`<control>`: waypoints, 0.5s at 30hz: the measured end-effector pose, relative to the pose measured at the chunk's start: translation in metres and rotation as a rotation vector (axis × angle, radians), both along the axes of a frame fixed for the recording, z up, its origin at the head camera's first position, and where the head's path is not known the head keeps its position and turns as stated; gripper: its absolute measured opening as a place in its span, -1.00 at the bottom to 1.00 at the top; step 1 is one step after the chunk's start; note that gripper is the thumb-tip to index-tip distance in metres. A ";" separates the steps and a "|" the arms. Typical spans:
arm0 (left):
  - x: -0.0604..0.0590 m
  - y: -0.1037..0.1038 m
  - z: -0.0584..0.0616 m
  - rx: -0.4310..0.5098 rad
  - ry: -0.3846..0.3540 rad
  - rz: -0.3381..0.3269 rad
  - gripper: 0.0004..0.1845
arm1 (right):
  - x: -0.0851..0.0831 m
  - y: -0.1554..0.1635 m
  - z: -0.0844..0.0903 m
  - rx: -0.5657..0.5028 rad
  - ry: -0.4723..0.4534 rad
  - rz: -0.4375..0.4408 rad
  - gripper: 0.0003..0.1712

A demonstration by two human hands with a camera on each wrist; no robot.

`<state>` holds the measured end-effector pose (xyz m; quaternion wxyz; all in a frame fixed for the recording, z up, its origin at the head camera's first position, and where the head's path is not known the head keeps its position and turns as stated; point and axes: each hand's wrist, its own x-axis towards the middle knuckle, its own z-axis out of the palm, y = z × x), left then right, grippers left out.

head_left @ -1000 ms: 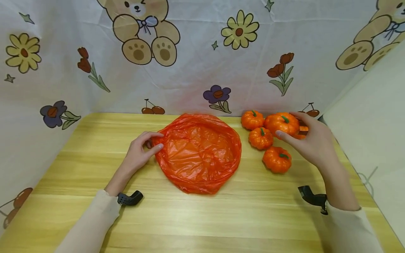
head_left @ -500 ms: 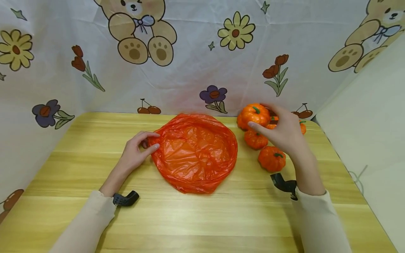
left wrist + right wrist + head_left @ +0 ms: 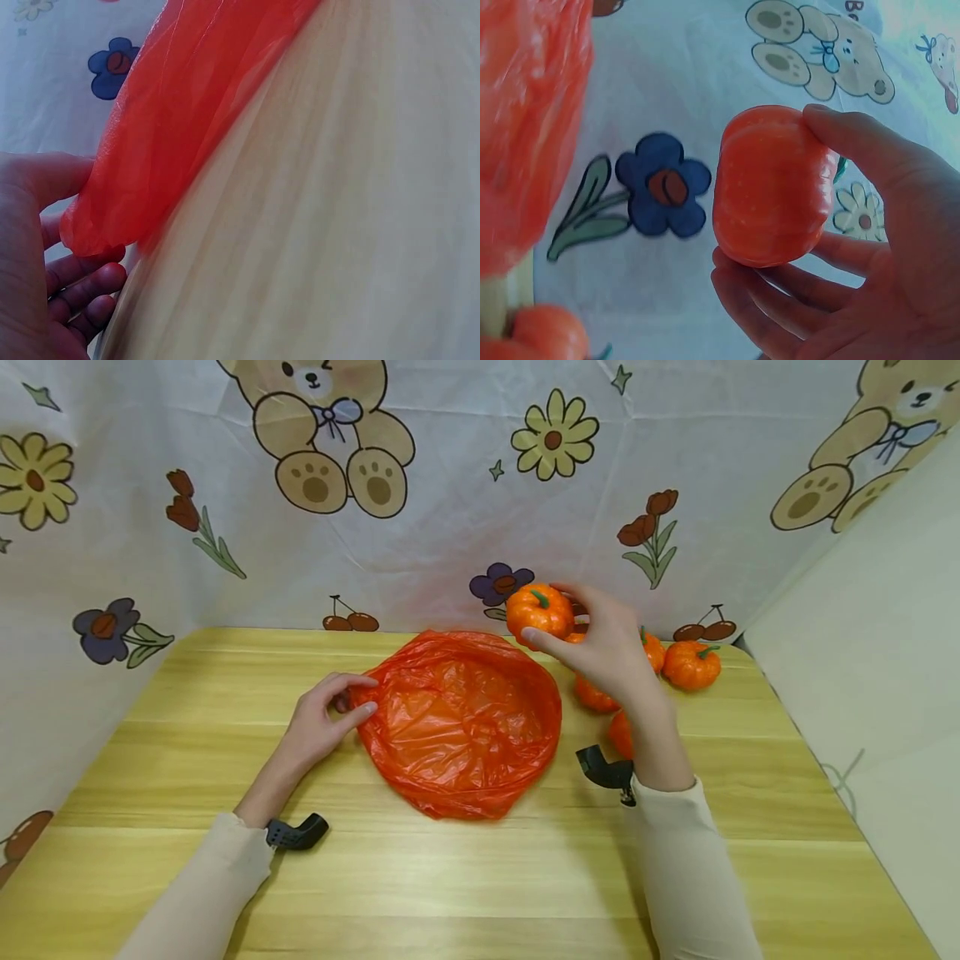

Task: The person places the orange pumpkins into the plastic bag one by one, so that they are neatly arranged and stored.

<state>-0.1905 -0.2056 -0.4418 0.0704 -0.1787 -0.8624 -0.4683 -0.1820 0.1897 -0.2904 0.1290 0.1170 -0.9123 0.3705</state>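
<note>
Aloft, pumpkin gripped, bag rim pinched

On the desk the bag lies mid-surface, the left hand at its left edge, the right hand raising a pumpkin above its far-right rim, other pumpkins farther right.

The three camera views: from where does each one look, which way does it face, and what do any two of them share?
Head: sits above, faces forward and down at the wooden table; both hands and sleeves show.
Left wrist: sits low at the table, looks along the orange plastic bag; left hand shows, pinching its rim.
Right wrist: sits under the right hand, faces the printed cloth wall; its fingers grip a small orange toy pumpkin.
Shared: head and right wrist both show that pumpkin; all show the bag.
</note>
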 end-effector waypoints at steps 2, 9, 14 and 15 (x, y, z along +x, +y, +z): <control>-0.001 0.000 0.000 -0.001 0.001 -0.001 -0.66 | -0.004 -0.007 0.001 -0.006 -0.001 0.013 -0.15; -0.002 -0.002 -0.002 0.016 0.012 -0.006 -0.67 | -0.018 -0.031 -0.002 -0.014 0.004 0.021 -0.11; -0.002 -0.001 -0.002 0.015 0.010 -0.008 -0.67 | -0.023 -0.044 -0.004 -0.031 0.004 0.051 -0.13; -0.002 -0.001 -0.002 0.013 0.011 -0.007 -0.66 | -0.024 -0.045 -0.005 -0.029 0.002 0.057 -0.14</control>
